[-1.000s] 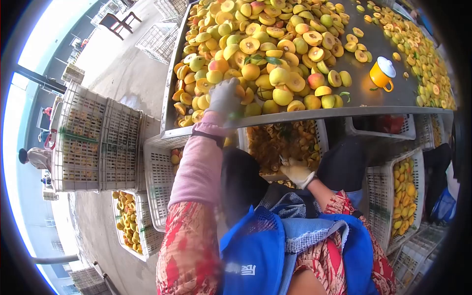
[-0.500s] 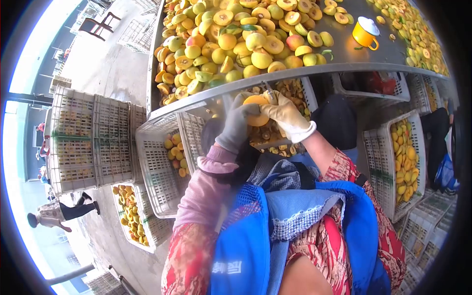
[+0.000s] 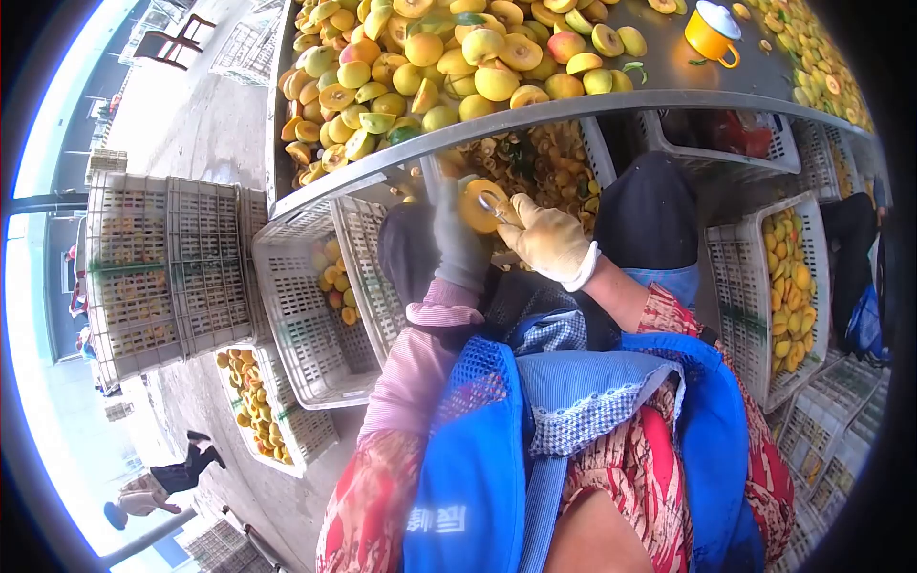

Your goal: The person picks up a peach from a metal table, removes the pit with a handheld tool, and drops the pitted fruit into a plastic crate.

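Above my lap, my left hand (image 3: 455, 239) in a grey glove is blurred by motion, its fingers curled behind a yellow peach half (image 3: 469, 206). The cut face of that half is turned up toward me. My right hand (image 3: 549, 243), in a pale yellow glove, is closed on a small metal pitting tool (image 3: 491, 201) whose bright loop lies against the middle of the cut face. The tool's handle is mostly hidden in the fingers. In front, peach halves (image 3: 497, 81) are heaped on the metal table (image 3: 659, 67).
A yellow enamel mug (image 3: 709, 43) stands on the table. Below the table edge lies a crate of pits and scraps (image 3: 564, 172). A white crate (image 3: 315, 325) with some peaches is at left, another full crate (image 3: 778, 286) at right. Stacked crates (image 3: 162, 272) stand farther left; a person (image 3: 162, 487) walks there.
Both hands have come down slightly from the table edge with the peach half. Its cut face and the metal loop now show. The person at left has moved on.
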Demonstrator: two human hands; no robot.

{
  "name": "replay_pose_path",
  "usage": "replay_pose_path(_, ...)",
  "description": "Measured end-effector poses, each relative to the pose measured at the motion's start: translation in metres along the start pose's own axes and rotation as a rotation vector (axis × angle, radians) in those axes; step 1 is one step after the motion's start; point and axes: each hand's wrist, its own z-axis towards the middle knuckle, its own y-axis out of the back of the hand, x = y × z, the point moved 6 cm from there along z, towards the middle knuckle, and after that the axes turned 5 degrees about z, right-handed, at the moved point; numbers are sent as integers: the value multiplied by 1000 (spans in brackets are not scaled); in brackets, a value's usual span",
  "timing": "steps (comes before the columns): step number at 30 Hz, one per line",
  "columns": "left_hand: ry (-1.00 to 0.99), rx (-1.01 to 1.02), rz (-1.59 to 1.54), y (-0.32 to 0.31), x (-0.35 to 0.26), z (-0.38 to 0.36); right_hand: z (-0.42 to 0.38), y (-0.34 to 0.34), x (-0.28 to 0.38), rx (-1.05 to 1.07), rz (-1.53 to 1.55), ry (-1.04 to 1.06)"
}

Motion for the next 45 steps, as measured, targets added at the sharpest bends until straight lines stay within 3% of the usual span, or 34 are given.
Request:
replay_pose_path(5,-128,-57,95,6,-4,7,2,-5,5,41,-37,63)
replay_pose_path(9,-82,-8,165,15,-2,13,3,-9,6,104,-68,101)
replay_pose_path(15,136,106,155,15,6,20,3,-25,-16,352,-105,-202)
replay_pose_path(17,249,82,209,12,5,14,0,-47,-41,293,45,-123)
replay_pose_path(21,148,51,99,3,4,16,-2,-26,-24,93,285,-127)
replay_pose_path(22,126,44,106,3,4,14,-3,-28,-24,96,252,-141)
replay_pose_path(24,108,40,138,4,3,11,-1,-32,-22,92,49,107)
replay_pose_path(26,107,48,178,1,1,9,-2,-26,-11,94,-43,172)
replay_pose_path(28,49,51,247,2,0,12,-2,-17,-5,104,-21,65)
replay_pose_path(31,5,48,313,9,1,13,-2,-25,-1,77,-68,227)
replay_pose_path(34,183,79,246,6,3,8,-5,-17,-4,217,-24,-65)
replay_pose_path(38,293,86,204,7,7,10,1,-18,-9,284,-47,-74)
replay_pose_path(41,257,69,86,12,9,19,7,-29,-6,179,-133,347)
replay_pose_path(45,195,115,48,24,22,25,7,-30,-17,330,215,-126)
